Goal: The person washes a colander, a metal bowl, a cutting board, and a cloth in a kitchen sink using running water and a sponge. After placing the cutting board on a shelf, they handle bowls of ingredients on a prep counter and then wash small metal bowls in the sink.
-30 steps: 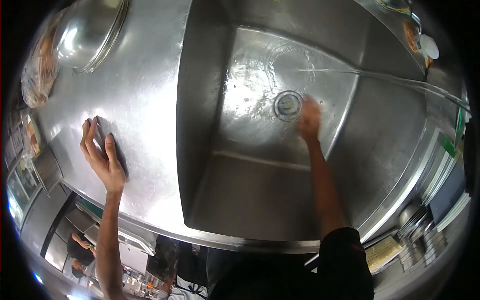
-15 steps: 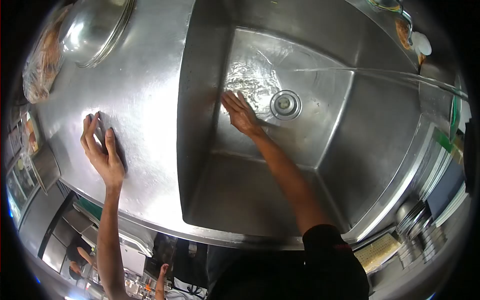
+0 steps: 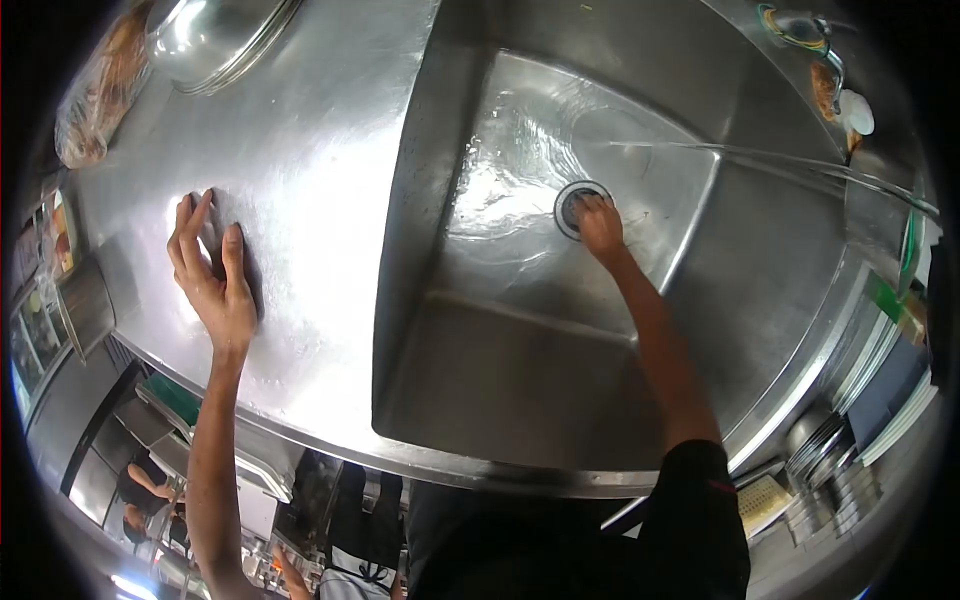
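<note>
My right hand (image 3: 602, 232) is down in the steel sink (image 3: 500, 370), at the round drain (image 3: 562, 213). Its fingers are bent together over the drain's centre, and whatever lies between them is hidden. Shallow water (image 3: 510, 170) spreads across the sink floor around the drain. A thin water stream (image 3: 760, 153) runs in from the right. On the bare steel counter (image 3: 310, 230) left of the sink, my left hand (image 3: 217, 290) rests with its fingers apart, holding nothing.
Stacked metal bowls (image 3: 215, 45) stand at the counter's far left, beside a clear plastic bag (image 3: 100, 95) with brownish contents. A metal tap (image 3: 835, 70) is at the upper right. More metal containers (image 3: 815, 445) sit below right. Other people (image 3: 360, 530) are behind the counter's near edge.
My right hand has moved right across the sink floor to the drain, its spread fingers now bent together. My left hand keeps its place on the counter. The view has shifted slightly.
</note>
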Demonstrator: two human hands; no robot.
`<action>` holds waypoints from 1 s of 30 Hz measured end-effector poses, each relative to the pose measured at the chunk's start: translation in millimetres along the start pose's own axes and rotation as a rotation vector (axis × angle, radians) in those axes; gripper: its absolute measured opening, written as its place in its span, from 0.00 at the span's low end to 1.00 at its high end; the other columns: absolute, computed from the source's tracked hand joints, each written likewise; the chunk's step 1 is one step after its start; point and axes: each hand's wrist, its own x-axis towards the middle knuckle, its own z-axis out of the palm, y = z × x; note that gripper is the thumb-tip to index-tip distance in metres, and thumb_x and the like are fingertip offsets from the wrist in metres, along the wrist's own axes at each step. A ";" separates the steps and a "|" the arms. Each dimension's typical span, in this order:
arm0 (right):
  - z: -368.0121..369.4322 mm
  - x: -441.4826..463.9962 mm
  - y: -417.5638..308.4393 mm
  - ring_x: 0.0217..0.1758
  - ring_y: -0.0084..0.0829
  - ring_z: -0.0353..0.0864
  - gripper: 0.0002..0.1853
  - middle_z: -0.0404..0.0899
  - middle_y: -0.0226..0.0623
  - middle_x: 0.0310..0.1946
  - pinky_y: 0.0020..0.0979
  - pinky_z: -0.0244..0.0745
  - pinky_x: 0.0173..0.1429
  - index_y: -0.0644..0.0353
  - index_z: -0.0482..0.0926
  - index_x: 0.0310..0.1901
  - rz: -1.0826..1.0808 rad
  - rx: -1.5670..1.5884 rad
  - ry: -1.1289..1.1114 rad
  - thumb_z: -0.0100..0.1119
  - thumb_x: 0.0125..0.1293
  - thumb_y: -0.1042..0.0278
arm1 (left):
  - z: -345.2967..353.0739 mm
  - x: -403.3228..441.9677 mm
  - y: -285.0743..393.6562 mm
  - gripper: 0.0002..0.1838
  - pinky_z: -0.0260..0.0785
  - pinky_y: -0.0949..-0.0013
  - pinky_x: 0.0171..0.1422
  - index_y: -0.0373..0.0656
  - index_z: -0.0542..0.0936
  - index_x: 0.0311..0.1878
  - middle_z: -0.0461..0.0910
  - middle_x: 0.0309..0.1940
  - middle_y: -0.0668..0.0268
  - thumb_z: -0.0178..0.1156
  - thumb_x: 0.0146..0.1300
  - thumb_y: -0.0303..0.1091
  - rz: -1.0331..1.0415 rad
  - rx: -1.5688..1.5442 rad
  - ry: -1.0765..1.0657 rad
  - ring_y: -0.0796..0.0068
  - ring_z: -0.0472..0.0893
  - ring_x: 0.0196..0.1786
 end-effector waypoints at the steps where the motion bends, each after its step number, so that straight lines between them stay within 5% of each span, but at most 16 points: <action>1: 3.3 2.2 3.0 0.45 0.39 0.79 0.10 0.80 0.39 0.39 0.40 0.70 0.55 0.59 0.79 0.41 -0.073 -0.037 0.026 0.55 0.56 0.73 | -0.7 -0.3 -1.1 0.21 0.53 0.56 0.70 0.43 0.72 0.62 0.64 0.65 0.52 0.51 0.69 0.42 -0.003 0.005 -0.001 0.57 0.62 0.69; 11: 12.0 16.6 16.0 0.35 0.40 0.83 0.05 0.79 0.42 0.42 0.39 0.79 0.39 0.58 0.79 0.32 -0.106 -0.005 -0.170 0.54 0.57 0.72 | 1.1 -3.5 -10.0 0.23 0.53 0.51 0.70 0.49 0.72 0.62 0.63 0.66 0.55 0.51 0.69 0.49 -0.017 -0.012 0.006 0.56 0.61 0.69; 16: 19.2 16.4 9.6 0.33 0.47 0.81 0.04 0.80 0.46 0.32 0.41 0.77 0.38 0.61 0.80 0.29 0.077 0.135 -0.097 0.60 0.48 0.73 | 1.1 -2.3 -10.1 0.24 0.49 0.47 0.71 0.53 0.73 0.62 0.63 0.66 0.55 0.52 0.67 0.52 -0.030 -0.082 0.018 0.54 0.60 0.70; 20: 1.6 27.0 13.5 0.32 0.47 0.80 0.04 0.80 0.47 0.29 0.40 0.77 0.36 0.62 0.78 0.23 -0.045 0.144 -0.073 0.64 0.44 0.73 | -1.4 -0.4 -13.4 0.23 0.57 0.52 0.68 0.49 0.72 0.62 0.64 0.66 0.55 0.54 0.68 0.47 0.014 0.030 0.006 0.57 0.62 0.69; 24: -27.0 -7.2 24.9 0.32 0.31 0.83 0.07 0.82 0.39 0.28 0.31 0.77 0.36 0.64 0.82 0.29 0.290 0.650 -0.078 0.67 0.49 0.71 | -1.8 -1.2 -10.3 0.23 0.53 0.51 0.70 0.50 0.73 0.62 0.64 0.66 0.55 0.54 0.67 0.48 0.003 0.029 0.018 0.57 0.61 0.70; 26: -34.4 -25.0 28.4 0.34 0.26 0.82 0.09 0.82 0.36 0.31 0.28 0.79 0.38 0.65 0.82 0.38 0.635 1.610 -0.025 0.64 0.56 0.72 | -1.7 -1.0 -10.8 0.23 0.51 0.50 0.71 0.50 0.73 0.61 0.63 0.66 0.55 0.54 0.67 0.48 0.017 0.043 0.013 0.56 0.61 0.70; 30: -34.9 -31.6 28.4 0.35 0.24 0.80 0.10 0.80 0.34 0.34 0.27 0.80 0.41 0.67 0.79 0.44 0.722 1.700 -0.053 0.59 0.63 0.71 | -1.1 -0.1 -11.2 0.23 0.51 0.50 0.71 0.50 0.73 0.61 0.63 0.66 0.54 0.53 0.67 0.49 0.015 0.057 0.010 0.55 0.61 0.70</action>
